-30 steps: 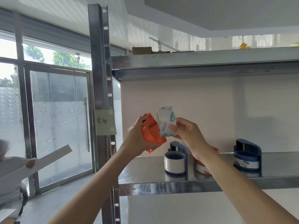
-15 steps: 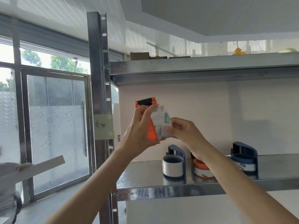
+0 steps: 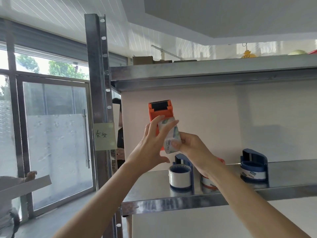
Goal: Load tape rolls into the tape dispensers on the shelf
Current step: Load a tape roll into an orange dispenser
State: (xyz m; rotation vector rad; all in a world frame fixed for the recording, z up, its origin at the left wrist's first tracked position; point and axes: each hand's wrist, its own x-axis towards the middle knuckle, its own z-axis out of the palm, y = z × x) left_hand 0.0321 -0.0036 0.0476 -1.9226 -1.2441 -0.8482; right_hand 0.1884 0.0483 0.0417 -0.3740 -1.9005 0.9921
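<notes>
I see the grey steel shelf point(image 3: 171, 202), above its front edge my left hand point(image 3: 151, 148) gripping the upright orange plastic tape dispenser point(image 3: 160, 110), my right hand point(image 3: 190, 146) pinching the white printed tape roll point(image 3: 171, 140) against that dispenser, a blue plastic dispenser point(image 3: 184, 160) standing on the shelf below

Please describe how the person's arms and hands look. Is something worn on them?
The left arm and right arm are bare up to the frame edge; no sleeves show. The left hand and right hand wear no gloves, and I see no watch, ring or bracelet.
</notes>
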